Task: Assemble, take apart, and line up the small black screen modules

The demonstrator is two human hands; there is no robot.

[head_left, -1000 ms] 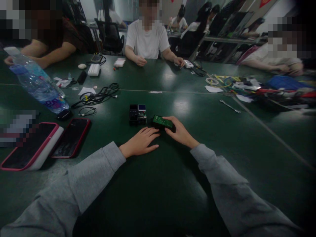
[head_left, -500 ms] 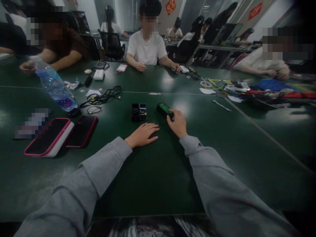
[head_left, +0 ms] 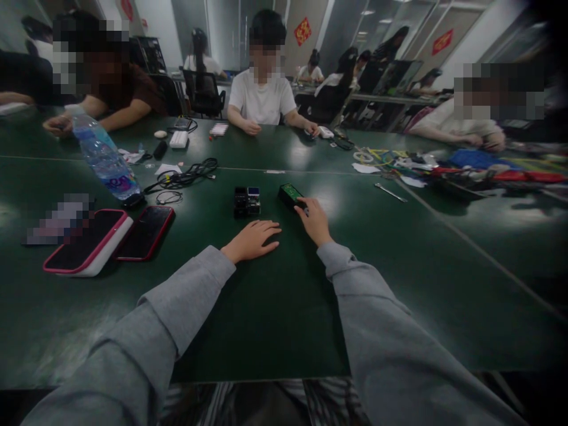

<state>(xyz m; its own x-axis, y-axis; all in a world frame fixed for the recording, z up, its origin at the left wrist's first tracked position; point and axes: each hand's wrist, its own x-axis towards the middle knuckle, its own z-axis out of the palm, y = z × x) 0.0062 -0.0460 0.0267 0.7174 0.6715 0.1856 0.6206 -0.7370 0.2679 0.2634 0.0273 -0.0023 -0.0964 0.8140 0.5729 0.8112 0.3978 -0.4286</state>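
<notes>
My right hand has its thumb and fingers around the near end of a small black box with a green circuit board on top. The box lies slanted on the dark green table, and my fingers cover its near end. Palm down on the table, my left hand is open with its fingers stretched to the right, holding nothing. Just beyond it sits a small black device made of square modules, with a little screen at its top right. The left hand and this device look apart.
To the left lie a red-edged phone, a pink-and-white case, and a tilted water bottle. Black cables lie beyond them. At the right are a wrench and a tangled heap of cables. Several people sit around.
My view has tilted up slightly, so the room appears shifted. Both hands, the black box and the modular device keep about the same places on the table.
</notes>
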